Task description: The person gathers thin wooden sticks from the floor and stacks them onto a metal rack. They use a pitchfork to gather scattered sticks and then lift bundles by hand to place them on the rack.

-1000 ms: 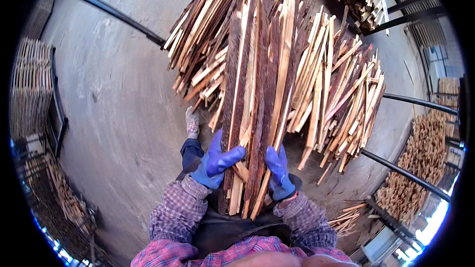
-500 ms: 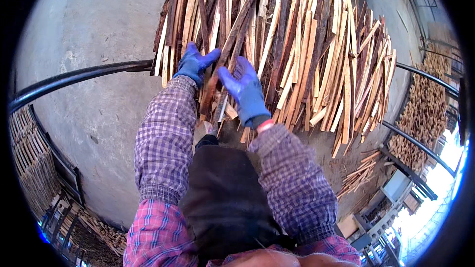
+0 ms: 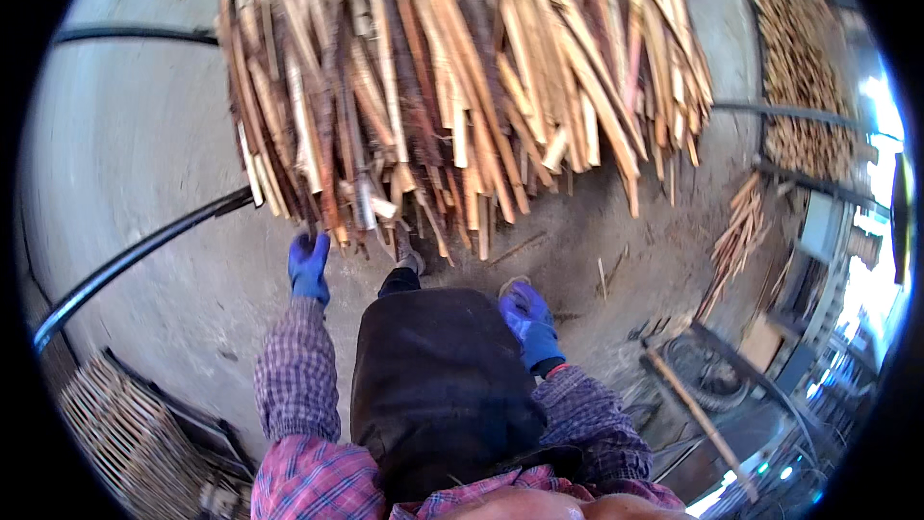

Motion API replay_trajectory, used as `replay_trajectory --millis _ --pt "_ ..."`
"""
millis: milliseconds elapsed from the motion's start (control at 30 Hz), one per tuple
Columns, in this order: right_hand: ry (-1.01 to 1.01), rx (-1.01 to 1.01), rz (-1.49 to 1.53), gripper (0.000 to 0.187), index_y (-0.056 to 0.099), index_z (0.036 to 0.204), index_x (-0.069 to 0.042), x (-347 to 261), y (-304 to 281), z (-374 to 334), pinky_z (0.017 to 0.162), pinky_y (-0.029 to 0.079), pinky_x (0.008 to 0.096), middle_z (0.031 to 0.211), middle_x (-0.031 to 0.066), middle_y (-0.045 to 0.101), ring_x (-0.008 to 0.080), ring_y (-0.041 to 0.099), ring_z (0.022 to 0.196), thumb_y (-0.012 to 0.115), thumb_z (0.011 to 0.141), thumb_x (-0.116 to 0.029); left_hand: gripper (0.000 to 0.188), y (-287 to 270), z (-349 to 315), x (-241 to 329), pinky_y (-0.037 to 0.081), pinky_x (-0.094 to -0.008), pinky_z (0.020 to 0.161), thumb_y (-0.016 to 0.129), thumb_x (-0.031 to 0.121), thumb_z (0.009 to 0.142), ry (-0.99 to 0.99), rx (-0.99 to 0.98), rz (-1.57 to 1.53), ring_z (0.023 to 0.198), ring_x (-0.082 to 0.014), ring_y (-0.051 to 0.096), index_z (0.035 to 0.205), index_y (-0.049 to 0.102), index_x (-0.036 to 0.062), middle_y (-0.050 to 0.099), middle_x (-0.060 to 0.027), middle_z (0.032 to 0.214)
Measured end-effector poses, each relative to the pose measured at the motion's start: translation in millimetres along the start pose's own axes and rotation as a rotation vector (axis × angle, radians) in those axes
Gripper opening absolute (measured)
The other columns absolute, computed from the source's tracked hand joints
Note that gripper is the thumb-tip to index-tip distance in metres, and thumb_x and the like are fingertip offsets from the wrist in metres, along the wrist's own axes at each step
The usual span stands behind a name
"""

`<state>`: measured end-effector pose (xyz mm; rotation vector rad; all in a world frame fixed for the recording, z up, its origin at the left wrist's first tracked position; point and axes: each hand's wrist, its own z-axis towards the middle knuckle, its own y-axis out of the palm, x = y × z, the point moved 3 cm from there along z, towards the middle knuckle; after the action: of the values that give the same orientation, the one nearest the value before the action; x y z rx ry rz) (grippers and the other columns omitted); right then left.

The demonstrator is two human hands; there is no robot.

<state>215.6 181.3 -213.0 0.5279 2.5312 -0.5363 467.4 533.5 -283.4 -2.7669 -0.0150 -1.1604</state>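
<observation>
Left hand (image 3: 309, 265), in a blue glove, reaches forward to the near ends of the wood slats (image 3: 452, 87); its fingers are curled at the lowest slat tips, but whether they actually close on a piece cannot be told, since the fingertips merge with the shadowed ends. Right hand (image 3: 527, 320), also blue-gloved, hangs lower and nearer the body, fingers loosely bent and holding nothing, apart from the pile.

The slats, long thin offcuts with bark edges, lie as one bundle across black metal rails (image 3: 144, 250), ends overhanging toward the person. Resting on the rails keeps the bundle off the concrete floor (image 3: 125, 144) and, it seems, leaves the near ends free to be gripped from below.

The left forearm, in a checked sleeve, extends nearly straight ahead; the right elbow is bent, with the hand beside the dark apron (image 3: 433, 385). One shoe (image 3: 409, 260) shows just under the slat ends.

Further stacks of slats (image 3: 799, 77) stand on a rack at right, and loose pieces (image 3: 736, 236) lie on the floor near them. A woven stack (image 3: 125, 433) sits at lower left.
</observation>
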Motion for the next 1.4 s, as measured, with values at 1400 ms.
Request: replay_trajectory --millis 1400 --pt "0.632 0.807 0.682 0.039 0.065 0.097 -0.003 301.9 -678.1 -12.1 0.080 0.048 0.0350 0.093 0.0148 0.066 0.0254 0.062 0.088 0.066 0.075 -0.035 0.039 875.0 -350.3 -150.4 0.048 -0.0349 0.082 0.065 0.034 0.076 0.526 -0.853 1.743 0.089 -0.0253 0.062 0.101 0.063 0.0035 0.065 -0.0132 0.095"
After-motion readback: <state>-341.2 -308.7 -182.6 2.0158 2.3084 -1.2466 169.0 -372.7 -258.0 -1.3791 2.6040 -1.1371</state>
